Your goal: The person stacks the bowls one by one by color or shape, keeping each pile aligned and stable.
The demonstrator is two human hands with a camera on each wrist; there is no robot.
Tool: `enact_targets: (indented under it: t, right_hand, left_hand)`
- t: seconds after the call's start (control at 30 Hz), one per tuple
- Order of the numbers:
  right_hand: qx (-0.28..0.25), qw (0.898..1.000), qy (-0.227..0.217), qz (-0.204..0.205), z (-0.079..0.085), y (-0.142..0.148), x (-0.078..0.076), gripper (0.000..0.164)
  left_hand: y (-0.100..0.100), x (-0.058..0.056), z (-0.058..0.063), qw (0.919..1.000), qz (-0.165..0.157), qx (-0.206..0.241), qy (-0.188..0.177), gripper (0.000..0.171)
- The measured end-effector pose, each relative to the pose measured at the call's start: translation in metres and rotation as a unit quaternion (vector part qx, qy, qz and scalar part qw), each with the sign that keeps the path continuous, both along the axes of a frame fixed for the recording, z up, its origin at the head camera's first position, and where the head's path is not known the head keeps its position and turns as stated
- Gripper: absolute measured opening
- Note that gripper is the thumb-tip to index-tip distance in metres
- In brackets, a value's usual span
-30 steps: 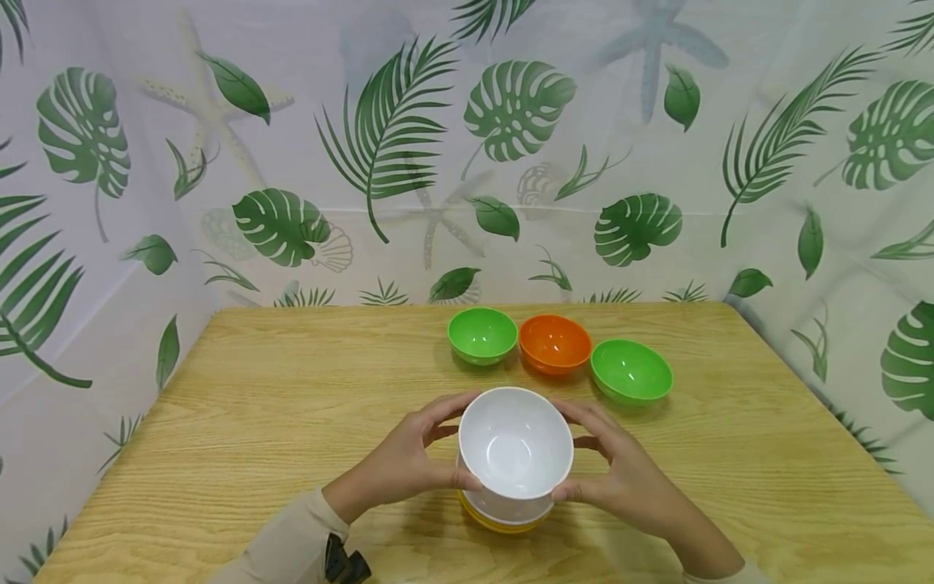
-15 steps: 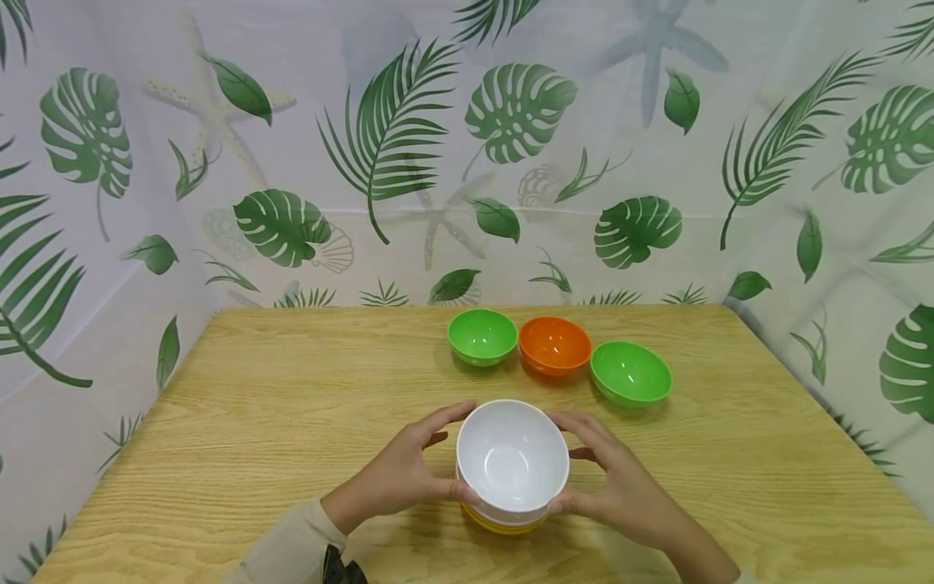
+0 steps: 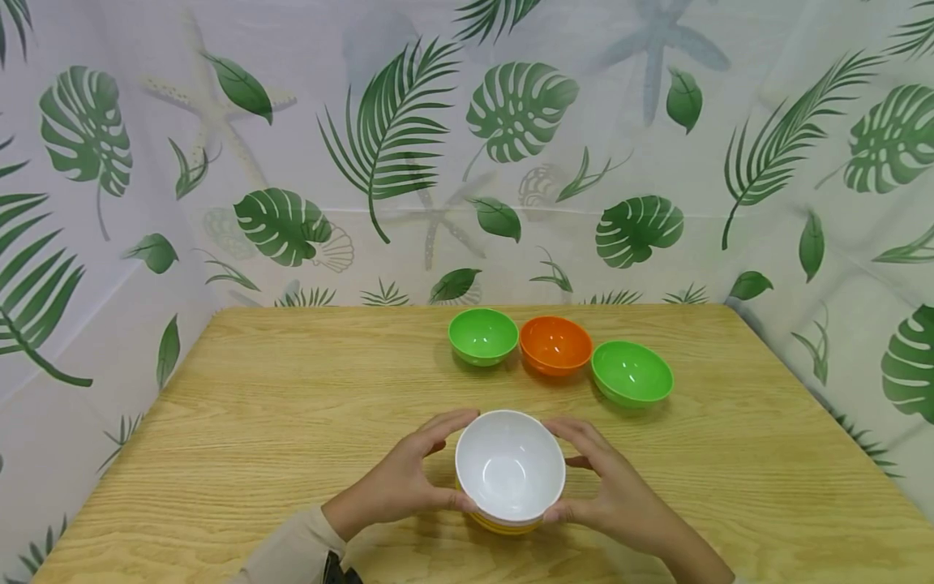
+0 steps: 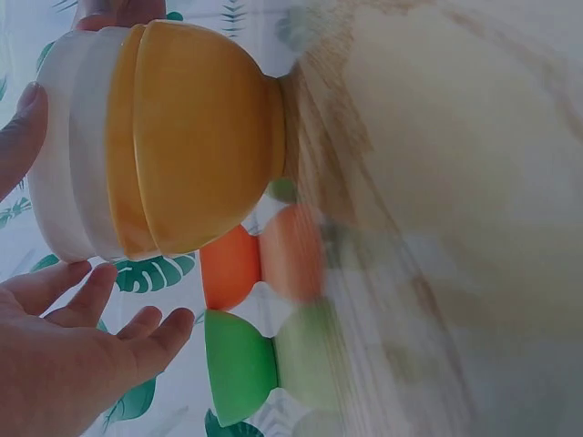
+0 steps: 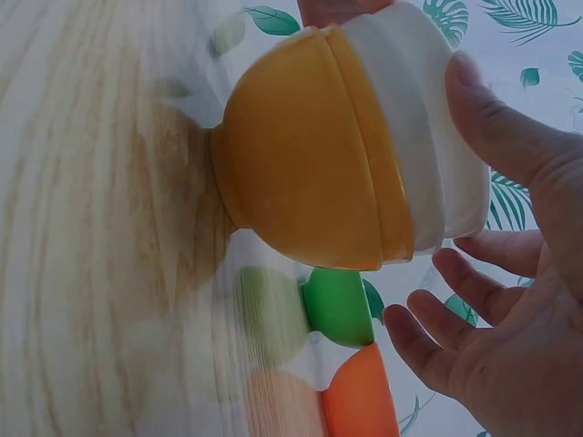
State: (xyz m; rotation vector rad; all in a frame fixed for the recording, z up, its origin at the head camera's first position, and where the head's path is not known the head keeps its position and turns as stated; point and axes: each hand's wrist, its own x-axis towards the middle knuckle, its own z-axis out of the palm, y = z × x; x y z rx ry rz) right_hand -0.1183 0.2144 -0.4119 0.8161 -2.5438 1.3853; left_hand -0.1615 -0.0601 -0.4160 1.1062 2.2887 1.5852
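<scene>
A white bowl (image 3: 511, 466) tops a nested stack near the front of the table. Below it sit another white bowl (image 4: 94, 146) and two yellow bowls, the lowest yellow bowl (image 5: 296, 155) standing upright on the wood. My left hand (image 3: 409, 477) holds the top white bowl at its left, thumb on the near rim and fingertips at the far side. From the right, my right hand (image 3: 611, 487) grips the same rim in a mirrored way. Both wrist views show the lower fingers spread apart beside the stack.
Behind the stack, a green bowl (image 3: 483, 337), an orange bowl (image 3: 555, 346) and a second green bowl (image 3: 631, 375) stand in a row on the wooden table (image 3: 306, 381). A leaf-printed cloth (image 3: 525, 243) hangs along the table's back and sides.
Both hands have lowered the top white bowl toward me and down into the stack; the white bowl beneath it is now largely covered in the head view. The row of bowls behind has not moved.
</scene>
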Motion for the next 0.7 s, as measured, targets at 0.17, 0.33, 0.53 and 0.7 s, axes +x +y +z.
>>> enact_targets:
  t: [0.17,0.33,0.53,0.7]
  right_hand:
    - [0.012,1.0,-0.001,-0.002,-0.002,0.0005,-0.0003,0.084]
    - [0.028,1.0,-0.008,-0.008,-0.0025,0.0014,-0.0009,0.084]
    - [0.044,0.999,-0.009,-0.013,-0.0021,0.0014,-0.0008,0.085]
    - [0.065,0.998,-0.001,-0.016,0.0002,0.0011,0.0001,0.085]
  left_hand:
    - [0.0,-0.0005,-0.0027,1.0,-0.003,-0.002,-0.005,0.09]
    - [0.0003,-0.0017,-0.0031,0.9999,-0.008,-0.007,-0.009,0.091]
    - [0.0001,-0.0009,-0.0022,0.9996,-0.013,-0.008,-0.023,0.088]
    - [0.0003,-0.0002,0.0004,0.9991,-0.011,-0.019,-0.035,0.085]
